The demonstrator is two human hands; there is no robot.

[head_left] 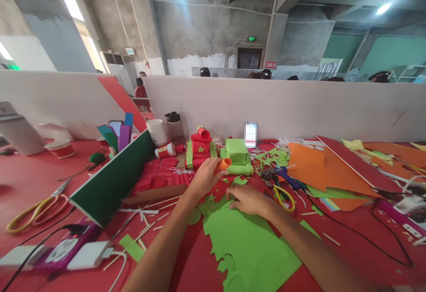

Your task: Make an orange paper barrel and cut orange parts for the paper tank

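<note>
My left hand point(209, 175) is closed around a small orange paper tube point(225, 163), in front of the model of red and green paper. My right hand point(249, 199) lies low over the cut edge of a large green paper sheet point(248, 247), its fingers loosely bent and apart, holding nothing that I can see. Behind the hands stand a red paper form with a yellow star point(201, 149) and a green paper-wrapped block point(237, 150). A green paper roll point(240, 170) lies in front of that block. Small green scraps point(211, 199) are scattered between my hands.
To the right lie a blue glue gun point(288, 179), yellow-handled scissors point(284, 199) and orange sheets point(308, 165). On the left are a dark green board point(115, 179), a cardboard tray point(156, 194) of red pieces, a purple power strip point(66, 245) and large scissors point(40, 212). A phone point(250, 134) stands at the partition.
</note>
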